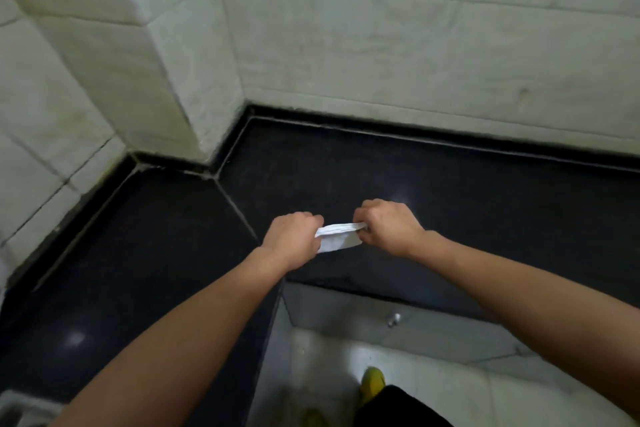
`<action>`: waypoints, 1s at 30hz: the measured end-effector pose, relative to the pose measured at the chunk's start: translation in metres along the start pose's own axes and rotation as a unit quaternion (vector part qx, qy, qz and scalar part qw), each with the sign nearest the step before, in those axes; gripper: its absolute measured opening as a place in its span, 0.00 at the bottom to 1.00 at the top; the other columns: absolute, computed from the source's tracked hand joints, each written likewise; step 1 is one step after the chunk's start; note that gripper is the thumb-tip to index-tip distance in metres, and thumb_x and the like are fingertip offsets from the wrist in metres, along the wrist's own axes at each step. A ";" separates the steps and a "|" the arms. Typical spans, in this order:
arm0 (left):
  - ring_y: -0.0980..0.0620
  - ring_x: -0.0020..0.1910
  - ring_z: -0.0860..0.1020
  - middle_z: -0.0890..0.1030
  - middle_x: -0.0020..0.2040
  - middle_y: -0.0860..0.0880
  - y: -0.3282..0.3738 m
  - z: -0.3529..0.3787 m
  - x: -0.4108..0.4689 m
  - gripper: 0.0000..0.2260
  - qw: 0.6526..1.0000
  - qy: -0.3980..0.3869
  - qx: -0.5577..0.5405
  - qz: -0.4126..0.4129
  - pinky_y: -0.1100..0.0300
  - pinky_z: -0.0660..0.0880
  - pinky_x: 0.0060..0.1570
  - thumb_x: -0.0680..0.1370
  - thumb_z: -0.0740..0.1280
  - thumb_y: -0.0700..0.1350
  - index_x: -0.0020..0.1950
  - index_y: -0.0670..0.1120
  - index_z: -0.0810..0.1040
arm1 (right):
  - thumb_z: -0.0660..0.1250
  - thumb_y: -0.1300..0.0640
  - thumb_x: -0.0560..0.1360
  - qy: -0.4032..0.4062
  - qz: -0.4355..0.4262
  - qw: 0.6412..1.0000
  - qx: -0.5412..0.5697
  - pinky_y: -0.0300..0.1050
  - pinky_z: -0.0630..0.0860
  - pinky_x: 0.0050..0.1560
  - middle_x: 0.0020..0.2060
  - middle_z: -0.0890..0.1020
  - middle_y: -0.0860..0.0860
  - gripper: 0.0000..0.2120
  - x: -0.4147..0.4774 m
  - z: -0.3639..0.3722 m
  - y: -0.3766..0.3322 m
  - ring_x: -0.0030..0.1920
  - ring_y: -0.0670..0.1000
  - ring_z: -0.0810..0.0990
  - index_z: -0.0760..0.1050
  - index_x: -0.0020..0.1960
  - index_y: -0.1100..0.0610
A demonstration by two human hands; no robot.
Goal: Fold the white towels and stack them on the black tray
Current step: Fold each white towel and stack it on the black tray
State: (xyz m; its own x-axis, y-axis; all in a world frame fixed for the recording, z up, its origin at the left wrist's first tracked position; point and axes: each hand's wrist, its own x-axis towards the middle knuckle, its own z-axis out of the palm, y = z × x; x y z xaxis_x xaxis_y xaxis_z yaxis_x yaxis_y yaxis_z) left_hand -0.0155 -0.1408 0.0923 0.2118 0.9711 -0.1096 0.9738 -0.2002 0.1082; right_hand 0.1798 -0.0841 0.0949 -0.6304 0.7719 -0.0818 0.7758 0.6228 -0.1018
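Gripping a white towel (337, 236), left hand (294, 239) and right hand (389, 227) hold opposite ends.

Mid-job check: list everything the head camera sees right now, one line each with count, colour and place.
white towel: one, white, folded small, held between both hands above the counter
black tray: none in view
counter: one, black, glossy, running along both walls
wall tiles: many, off-white, behind and to the left of the counter
knob: one, silver, on the grey front below the counter edge
floor: pale tiles, bottom right
shoes: two, yellow, on the floor at the bottom
left hand: one, grips the towel's left end
right hand: one, grips the towel's right end
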 end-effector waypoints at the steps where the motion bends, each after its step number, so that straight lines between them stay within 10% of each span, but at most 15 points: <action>1: 0.44 0.49 0.77 0.78 0.51 0.47 0.016 -0.003 0.009 0.06 1.000 0.001 0.016 0.026 0.55 0.67 0.40 0.77 0.60 0.45 0.50 0.46 0.74 | 0.61 0.52 0.76 0.007 0.016 1.000 -0.006 0.50 0.75 0.43 0.51 0.78 0.49 0.09 -0.014 -0.003 0.014 0.53 0.53 0.77 0.77 0.53 0.52; 14: 0.43 0.51 0.77 0.78 0.52 0.46 0.359 0.001 0.125 0.09 0.925 0.060 0.132 0.352 0.52 0.71 0.44 0.78 0.60 0.48 0.54 0.46 0.73 | 0.74 0.57 0.64 0.146 0.286 0.945 -0.062 0.46 0.71 0.20 0.35 0.76 0.51 0.07 -0.304 -0.011 0.235 0.33 0.56 0.78 0.77 0.39 0.54; 21: 0.48 0.28 0.75 0.75 0.30 0.50 0.567 0.020 0.154 0.12 0.872 0.133 0.123 0.455 0.58 0.68 0.24 0.60 0.77 0.47 0.34 0.48 0.75 | 0.75 0.54 0.63 0.150 0.396 0.901 -0.099 0.42 0.66 0.21 0.35 0.76 0.49 0.08 -0.471 -0.021 0.342 0.34 0.53 0.78 0.77 0.38 0.52; 30: 0.46 0.31 0.76 0.76 0.33 0.48 0.787 0.018 0.200 0.10 0.811 0.131 0.089 0.563 0.55 0.71 0.26 0.65 0.74 0.47 0.36 0.46 0.74 | 0.71 0.56 0.67 0.188 0.514 0.833 -0.081 0.46 0.70 0.25 0.37 0.75 0.51 0.05 -0.620 -0.031 0.458 0.37 0.56 0.78 0.76 0.39 0.54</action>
State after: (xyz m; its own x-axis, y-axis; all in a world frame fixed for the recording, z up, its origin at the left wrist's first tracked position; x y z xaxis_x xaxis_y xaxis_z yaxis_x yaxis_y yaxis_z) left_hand 0.7948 -0.1061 0.1379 0.9729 0.1499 0.1761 0.1774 -0.9722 -0.1530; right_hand 0.9269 -0.2738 0.1298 0.3999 0.8738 0.2767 0.9127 -0.4073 -0.0328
